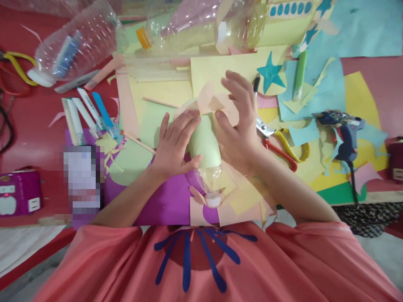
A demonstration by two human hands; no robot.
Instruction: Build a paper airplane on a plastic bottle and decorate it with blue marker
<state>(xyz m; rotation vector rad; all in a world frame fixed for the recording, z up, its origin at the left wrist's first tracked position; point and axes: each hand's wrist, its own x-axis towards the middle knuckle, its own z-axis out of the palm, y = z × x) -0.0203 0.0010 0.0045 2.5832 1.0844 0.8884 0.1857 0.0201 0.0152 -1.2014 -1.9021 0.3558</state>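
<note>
In front of me a small clear plastic bottle (pixel 206 144) lies on coloured paper, its white cap (pixel 213 199) toward me. Light green paper is wrapped around its body, while the neck end stays bare. My left hand (pixel 176 142) rests along the bottle's left side, fingers stretched over its far end and thumb near the edge of the wrap. To the right, my right hand (pixel 241 117) is raised with fingers spread and holds nothing. Peach paper pieces (pixel 208 96) stand at the bottle's far end, partly hidden by my hands.
Scissors (pixel 280 142) with red and yellow handles lie right of my right hand. Farther right is a glue gun (pixel 343 134) with a cable. Several markers (pixel 85 111) and a phone (pixel 82 180) are at left. Large clear bottles (pixel 189 29) line the back, near a blue star (pixel 270 72).
</note>
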